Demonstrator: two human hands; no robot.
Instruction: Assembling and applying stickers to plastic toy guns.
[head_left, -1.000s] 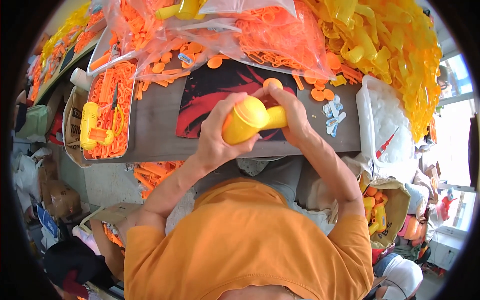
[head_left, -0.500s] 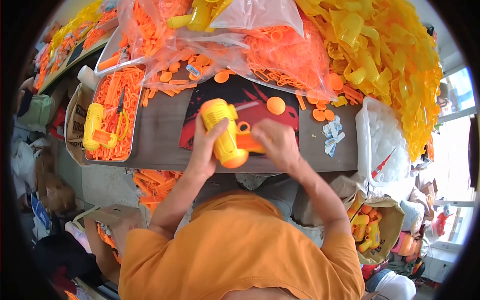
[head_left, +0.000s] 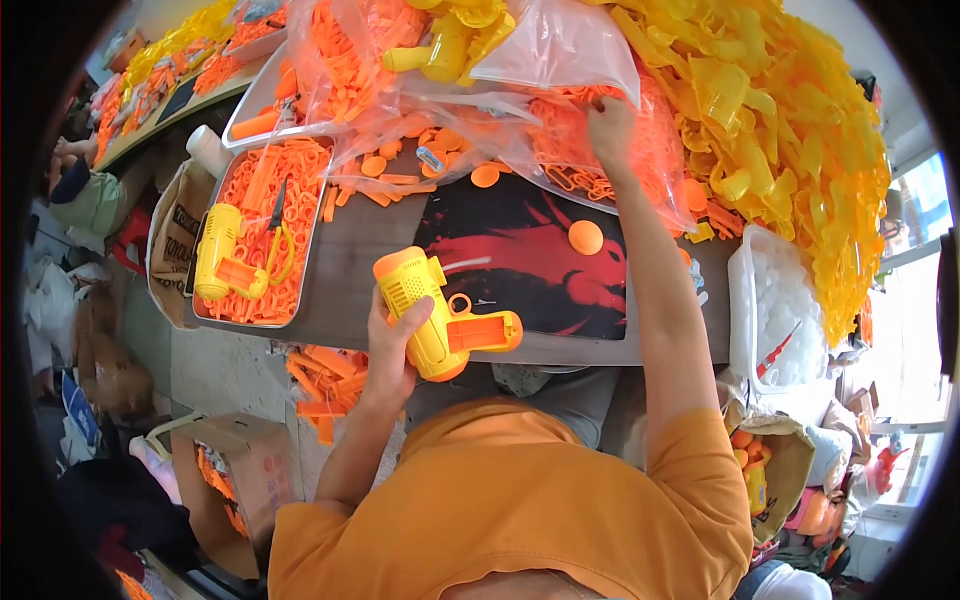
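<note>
**Toy gun in the left hand, right hand at the bag**

While the left hand [head_left: 393, 335] wraps its fingers around the smooth yellow plastic toy gun [head_left: 435, 315], the ribbed barrel juts up past the fingertips and the orange block sticks out to their right. Far beyond it, the right hand [head_left: 610, 125] presses curled fingers into a crinkly clear bag of orange parts [head_left: 590, 150]; whether they pinch it cannot be told. An orange disc [head_left: 585, 237] lies on the black and red mat [head_left: 520, 255] between both hands.
</note>
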